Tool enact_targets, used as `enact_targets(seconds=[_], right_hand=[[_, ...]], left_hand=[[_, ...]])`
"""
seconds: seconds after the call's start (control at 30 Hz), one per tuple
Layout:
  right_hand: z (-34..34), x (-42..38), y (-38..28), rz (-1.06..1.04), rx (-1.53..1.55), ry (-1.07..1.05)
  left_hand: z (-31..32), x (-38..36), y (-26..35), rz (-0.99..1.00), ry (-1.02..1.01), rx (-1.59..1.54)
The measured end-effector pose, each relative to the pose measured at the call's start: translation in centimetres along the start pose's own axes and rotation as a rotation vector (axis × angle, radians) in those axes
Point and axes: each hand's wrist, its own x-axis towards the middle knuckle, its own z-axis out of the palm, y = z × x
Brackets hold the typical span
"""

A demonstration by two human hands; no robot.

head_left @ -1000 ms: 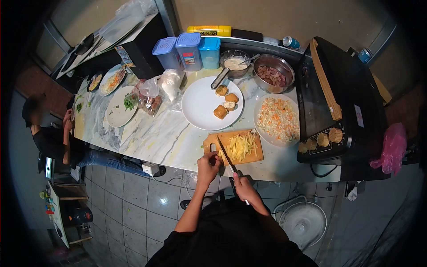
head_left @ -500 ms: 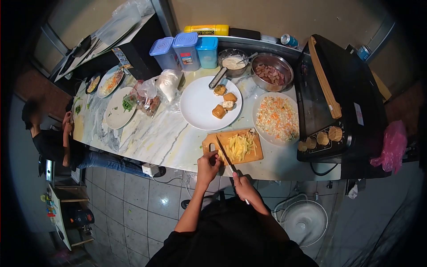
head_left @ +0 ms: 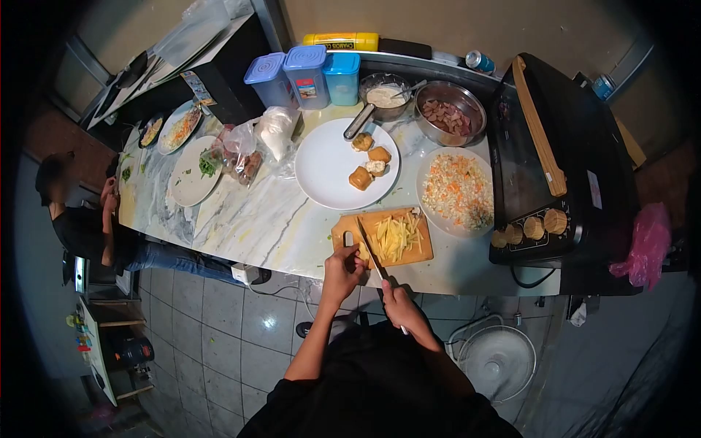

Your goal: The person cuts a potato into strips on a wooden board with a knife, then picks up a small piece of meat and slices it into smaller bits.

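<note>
My right hand [head_left: 403, 305] is closed around the handle of a knife [head_left: 370, 253], whose blade points away from me over a wooden cutting board [head_left: 422, 253]. On the board's left part, my left hand [head_left: 343, 274] has its fingertips pinched on a pale yellow vegetable piece [head_left: 363, 252], just left of the blade and partly hidden by the fingers. To the right of the knife lies a loose heap of pale yellow strips [head_left: 398, 237]. The exact kind of vegetable cannot be made out.
Behind the board stands a white plate [head_left: 321, 168] with several browned stuffed pieces. A plate of chopped vegetables [head_left: 458, 190], a metal bowl of meat [head_left: 449, 120] and a black oven [head_left: 540, 168] are at right. Another person [head_left: 80, 226] stands far left.
The view has shifted slightly. Both hands, the knife and the yellow piece stay in nearly the same place on the board.
</note>
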Motion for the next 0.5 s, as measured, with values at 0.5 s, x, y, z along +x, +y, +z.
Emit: enact_targets(seconds=[0.5], right_hand=[[0.19, 0.34, 0.23, -0.056, -0.099, 0.049]], left_hand=[[0.11, -0.01, 0.34, -0.055, 0.000, -0.029]])
